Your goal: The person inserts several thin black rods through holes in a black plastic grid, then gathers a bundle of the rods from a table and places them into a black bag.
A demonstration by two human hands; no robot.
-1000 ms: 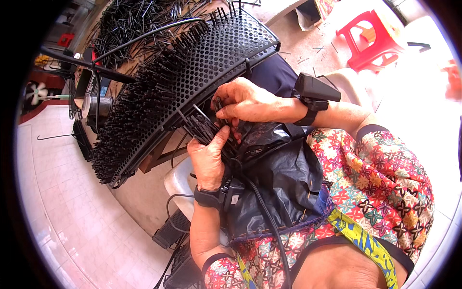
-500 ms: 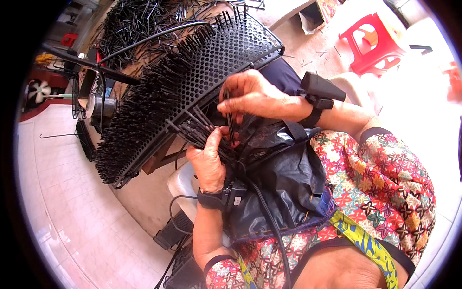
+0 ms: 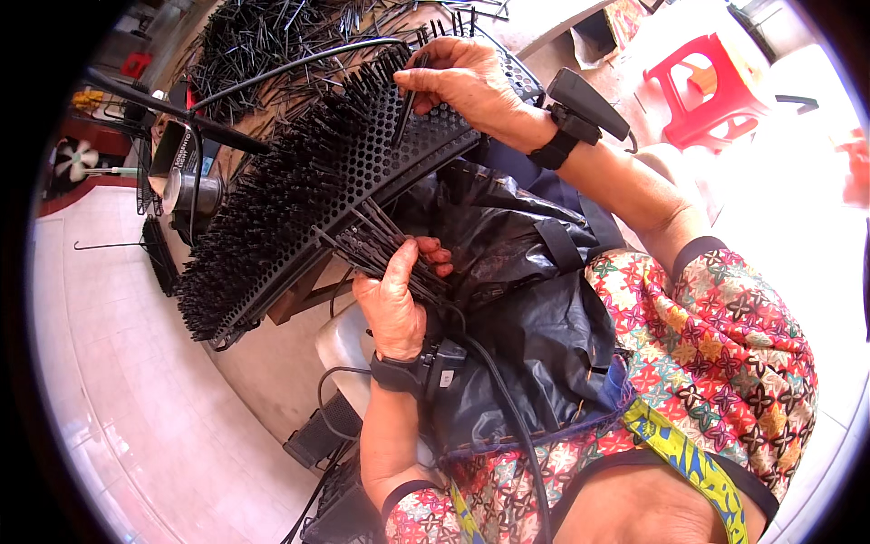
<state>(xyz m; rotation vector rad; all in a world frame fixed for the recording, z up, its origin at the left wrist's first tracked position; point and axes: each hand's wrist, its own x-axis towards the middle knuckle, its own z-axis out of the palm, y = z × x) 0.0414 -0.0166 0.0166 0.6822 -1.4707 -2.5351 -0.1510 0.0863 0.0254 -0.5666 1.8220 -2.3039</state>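
Note:
A black perforated rack (image 3: 442,140) slopes across in front of me. Thin dark rods (image 3: 281,195) stand packed in its holes on the left side, while bare holes show toward the right. My left hand (image 3: 394,304), low beside the rack's near edge, is closed around a bundle of similar thin rods (image 3: 370,243). Above the rack's far right part, my right hand (image 3: 471,86) pinches a single dark rod (image 3: 401,120) that points down at the holes. I cannot tell whether its lower tip is in a hole.
Behind the rack lies a heap of loose dark rods (image 3: 263,59). A grey metal tin or spool (image 3: 195,193) stands at its left. Black plastic sheeting (image 3: 535,326) covers my lap, with a black cable (image 3: 507,399) across it. A red stool (image 3: 660,77) is at the far right.
My right hand has moved up and away, from beside the left hand's bundle to above the rack, carrying one rod. The left hand stays nearly in place with its bundle.

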